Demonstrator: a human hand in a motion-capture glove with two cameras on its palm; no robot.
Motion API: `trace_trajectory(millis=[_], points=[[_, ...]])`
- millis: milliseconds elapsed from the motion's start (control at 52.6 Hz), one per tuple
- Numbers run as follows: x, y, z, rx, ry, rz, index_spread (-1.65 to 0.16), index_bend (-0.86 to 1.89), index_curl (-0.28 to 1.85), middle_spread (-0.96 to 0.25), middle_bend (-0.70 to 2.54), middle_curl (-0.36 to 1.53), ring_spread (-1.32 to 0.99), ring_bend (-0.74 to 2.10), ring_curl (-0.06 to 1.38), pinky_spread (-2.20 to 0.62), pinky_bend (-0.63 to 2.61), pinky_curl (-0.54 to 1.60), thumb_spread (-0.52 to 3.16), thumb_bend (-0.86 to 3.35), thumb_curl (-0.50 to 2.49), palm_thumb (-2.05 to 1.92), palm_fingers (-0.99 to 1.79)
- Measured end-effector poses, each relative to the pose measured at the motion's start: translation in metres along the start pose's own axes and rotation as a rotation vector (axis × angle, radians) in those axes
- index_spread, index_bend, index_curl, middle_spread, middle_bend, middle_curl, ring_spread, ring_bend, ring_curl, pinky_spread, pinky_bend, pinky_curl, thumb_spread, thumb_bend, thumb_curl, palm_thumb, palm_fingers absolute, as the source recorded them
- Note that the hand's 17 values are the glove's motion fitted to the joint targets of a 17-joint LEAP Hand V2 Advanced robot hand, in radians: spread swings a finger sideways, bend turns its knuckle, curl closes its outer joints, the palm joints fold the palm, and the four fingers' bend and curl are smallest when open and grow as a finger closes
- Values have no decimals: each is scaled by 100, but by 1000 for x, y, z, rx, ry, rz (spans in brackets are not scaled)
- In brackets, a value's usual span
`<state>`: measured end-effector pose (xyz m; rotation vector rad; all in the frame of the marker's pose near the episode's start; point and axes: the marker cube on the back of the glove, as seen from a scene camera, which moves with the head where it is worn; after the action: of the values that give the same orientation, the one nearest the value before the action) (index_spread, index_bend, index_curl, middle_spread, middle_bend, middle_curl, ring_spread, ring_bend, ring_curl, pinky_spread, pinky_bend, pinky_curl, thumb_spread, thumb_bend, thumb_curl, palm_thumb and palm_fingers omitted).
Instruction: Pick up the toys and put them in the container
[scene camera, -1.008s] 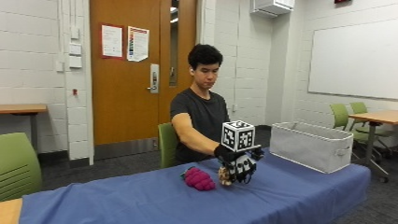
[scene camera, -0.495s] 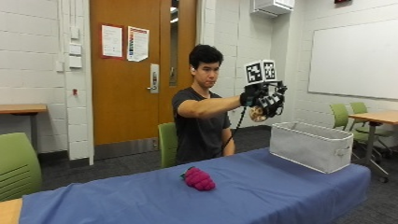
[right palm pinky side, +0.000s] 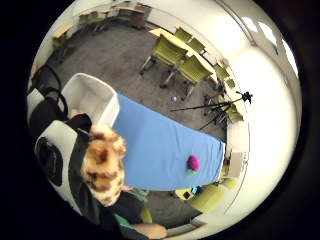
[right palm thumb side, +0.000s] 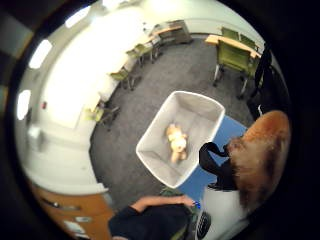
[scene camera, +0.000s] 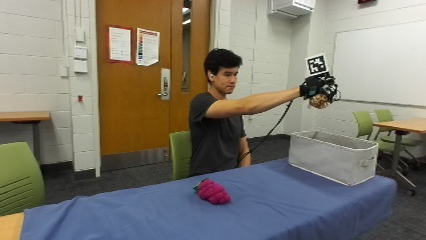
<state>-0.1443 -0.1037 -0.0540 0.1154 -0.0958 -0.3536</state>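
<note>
In the outside view my gloved right hand is stretched out high above the grey fabric container and grips a brown spotted plush toy. That furry toy fills the palm views' edge. The thumb side palm view looks down into the container, where a tan plush toy lies on the bottom. A pink raspberry-like toy sits on the blue table, well away from the container and from my hand.
The container stands at the table's end near the edge. Green chairs and other tables stand around the room. A chair is behind the seated person. My bare hand is hidden under the table.
My hand has risen from the table beside the pink toy and swung out over the container, carrying the spotted toy. The pink toy has stayed where it was.
</note>
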Motion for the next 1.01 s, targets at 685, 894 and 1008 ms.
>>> trace_trajectory(millis=[685, 894, 1008], points=[[-32, -12, 69, -118, 5, -97, -44, -9, 144, -21, 61, 52, -21, 91, 37, -18, 137, 50, 123, -2, 84, -11, -19], [30, 23, 53, -117, 37, -34, -40, 4, 107, -15, 56, 48, -24, 81, 30, -13, 117, 42, 112, -10, 60, -13, -20], [84, 57, 43, -131, 33, -119, -38, 9, 93, -15, 53, 47, -26, 75, 28, -14, 107, 37, 109, -11, 50, -13, -16]])
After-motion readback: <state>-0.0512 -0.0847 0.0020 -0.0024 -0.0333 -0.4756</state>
